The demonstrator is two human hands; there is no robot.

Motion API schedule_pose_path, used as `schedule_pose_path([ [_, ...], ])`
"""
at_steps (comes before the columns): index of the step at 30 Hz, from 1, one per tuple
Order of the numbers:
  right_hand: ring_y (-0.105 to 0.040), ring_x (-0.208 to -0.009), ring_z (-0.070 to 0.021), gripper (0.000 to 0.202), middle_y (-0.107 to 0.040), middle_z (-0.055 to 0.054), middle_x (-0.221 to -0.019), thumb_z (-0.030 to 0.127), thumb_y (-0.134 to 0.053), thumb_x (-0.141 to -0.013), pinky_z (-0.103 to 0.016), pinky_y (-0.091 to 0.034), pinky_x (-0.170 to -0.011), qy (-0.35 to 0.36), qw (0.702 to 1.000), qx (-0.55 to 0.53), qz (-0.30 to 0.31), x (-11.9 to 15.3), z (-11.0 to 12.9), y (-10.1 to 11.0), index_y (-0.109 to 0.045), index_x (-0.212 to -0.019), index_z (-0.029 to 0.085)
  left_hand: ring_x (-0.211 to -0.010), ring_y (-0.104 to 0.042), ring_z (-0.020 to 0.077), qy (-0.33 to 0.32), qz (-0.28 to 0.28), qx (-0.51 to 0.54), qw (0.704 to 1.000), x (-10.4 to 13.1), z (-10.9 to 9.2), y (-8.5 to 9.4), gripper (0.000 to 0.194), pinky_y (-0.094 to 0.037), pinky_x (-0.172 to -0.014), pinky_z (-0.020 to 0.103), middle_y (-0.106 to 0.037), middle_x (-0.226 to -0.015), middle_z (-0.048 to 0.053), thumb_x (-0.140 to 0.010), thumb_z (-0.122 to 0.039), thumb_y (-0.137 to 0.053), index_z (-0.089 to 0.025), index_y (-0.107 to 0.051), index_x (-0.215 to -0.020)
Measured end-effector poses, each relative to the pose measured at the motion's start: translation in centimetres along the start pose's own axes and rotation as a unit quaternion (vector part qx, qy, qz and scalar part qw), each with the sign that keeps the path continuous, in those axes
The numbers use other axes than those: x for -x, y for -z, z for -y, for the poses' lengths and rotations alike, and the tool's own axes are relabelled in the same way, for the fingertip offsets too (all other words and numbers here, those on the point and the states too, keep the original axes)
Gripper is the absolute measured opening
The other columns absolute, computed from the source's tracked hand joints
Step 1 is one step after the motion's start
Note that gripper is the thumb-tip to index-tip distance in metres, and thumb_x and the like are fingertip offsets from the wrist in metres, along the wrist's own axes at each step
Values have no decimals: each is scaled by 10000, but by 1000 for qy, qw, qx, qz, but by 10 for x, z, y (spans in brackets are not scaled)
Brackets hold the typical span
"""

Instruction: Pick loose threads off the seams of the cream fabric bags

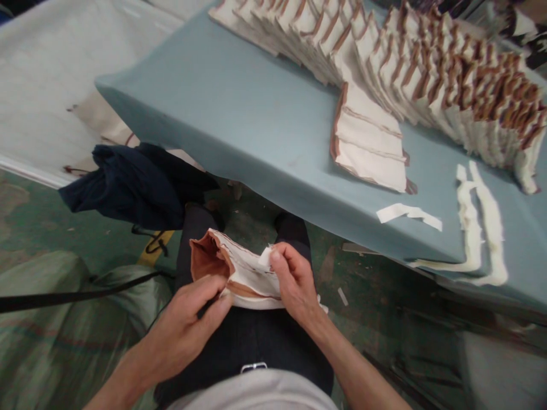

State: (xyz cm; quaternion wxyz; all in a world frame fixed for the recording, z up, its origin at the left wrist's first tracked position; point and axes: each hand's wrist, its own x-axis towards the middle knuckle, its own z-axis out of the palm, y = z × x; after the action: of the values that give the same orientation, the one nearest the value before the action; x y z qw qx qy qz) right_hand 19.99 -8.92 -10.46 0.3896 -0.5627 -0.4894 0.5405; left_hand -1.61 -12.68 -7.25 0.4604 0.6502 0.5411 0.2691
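Over my lap lies a cream fabric pouch (250,253) with brown trim, its mouth gaping to the left and showing a brown inside. My left hand (192,313) pinches the pouch's near edge by the mouth. Between the thumb and fingers of my right hand (297,279) is a small white strip (265,257), just above the pouch's cream side. The lower fingers of that hand are partly hidden.
On the blue-covered table (205,114) stands a long row of stacked cream and brown pouches (384,62). One pouch (370,139) lies apart, near white strips (410,214) and longer cream strips (470,228). Dark blue cloth (128,185) hangs at left, above green sacks (85,324).
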Motion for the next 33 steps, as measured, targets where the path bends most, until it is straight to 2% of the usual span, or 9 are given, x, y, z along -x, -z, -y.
schedule_pose_path([
  [2, -558, -773, -151, 270, -642, -6, -795, 317, -621, -1018, -289, -425, -737, 126, 987, 90, -31, -1, 28, 14, -631, -774, 203, -629, -625, 160, -14, -1, 14, 1000, -15, -7, 3, 289, -507, -619, 238, -680, -694, -6, -1014, -291, -549, -214, -650, -755],
  [4, -540, -714, -127, 210, -637, 20, -742, 220, -645, -1007, -269, -403, -689, 191, 971, 135, -49, 4, 57, 23, -669, -798, 207, -643, -632, 162, -23, -2, 35, 999, -28, -13, 5, 283, -497, -620, 245, -699, -727, -3, -1024, -287, -534, -207, -693, -805],
  [7, -455, -569, -82, 143, -631, 60, -695, 230, -670, -1028, -233, -334, -536, 159, 981, 110, -7, 15, 87, 25, -720, -894, 221, -743, -679, 173, -49, -18, 65, 997, -43, -21, 5, 291, -507, -689, 257, -753, -855, 9, -1043, -267, -495, -204, -757, -931],
  [9, -417, -525, -70, 111, -631, 71, -679, 259, -690, -1022, -227, -289, -482, 125, 988, 88, 10, 19, 94, 20, -731, -925, 222, -830, -702, 181, -64, -38, 75, 994, -48, -26, 4, 307, -514, -759, 265, -772, -929, 12, -1048, -243, -474, -211, -775, -998],
  [13, -429, -521, -64, 123, -641, 70, -670, 291, -708, -995, -218, -285, -476, 80, 992, 91, 17, 14, 91, 10, -718, -902, 211, -775, -672, 159, -57, -72, 92, 992, -51, -35, -3, 302, -509, -724, 247, -755, -876, -15, -1036, -210, -456, -210, -754, -982],
  [17, -456, -534, -74, 165, -633, 67, -657, 345, -706, -981, -220, -310, -502, 48, 993, 104, 22, 4, 89, 9, -701, -886, 211, -685, -618, 142, -44, -89, 94, 991, -50, -40, -9, 270, -489, -639, 230, -679, -766, -32, -1007, -209, -460, -203, -676, -845],
  [21, -487, -540, -90, 219, -642, 55, -663, 405, -699, -964, -233, -328, -525, 15, 994, 106, 30, -1, 86, 8, -676, -862, 212, -642, -558, 132, -44, -101, 82, 991, -51, -41, -12, 267, -459, -602, 230, -634, -736, -35, -989, -196, -455, -200, -650, -806],
  [28, -524, -541, -109, 260, -658, 48, -669, 468, -692, -952, -238, -346, -523, -29, 994, 99, 19, -6, 71, 3, -659, -872, 222, -650, -589, 131, -32, -104, 101, 989, -54, -42, -15, 281, -469, -594, 225, -672, -736, -33, -980, -197, -452, -199, -673, -807],
  [33, -505, -512, -106, 261, -642, 52, -627, 460, -707, -929, -241, -334, -504, -22, 996, 84, 2, -7, 69, 1, -663, -841, 218, -623, -583, 132, -29, -114, 102, 988, -56, -43, -16, 276, -461, -573, 234, -674, -715, -30, -957, -189, -459, -198, -674, -784],
])
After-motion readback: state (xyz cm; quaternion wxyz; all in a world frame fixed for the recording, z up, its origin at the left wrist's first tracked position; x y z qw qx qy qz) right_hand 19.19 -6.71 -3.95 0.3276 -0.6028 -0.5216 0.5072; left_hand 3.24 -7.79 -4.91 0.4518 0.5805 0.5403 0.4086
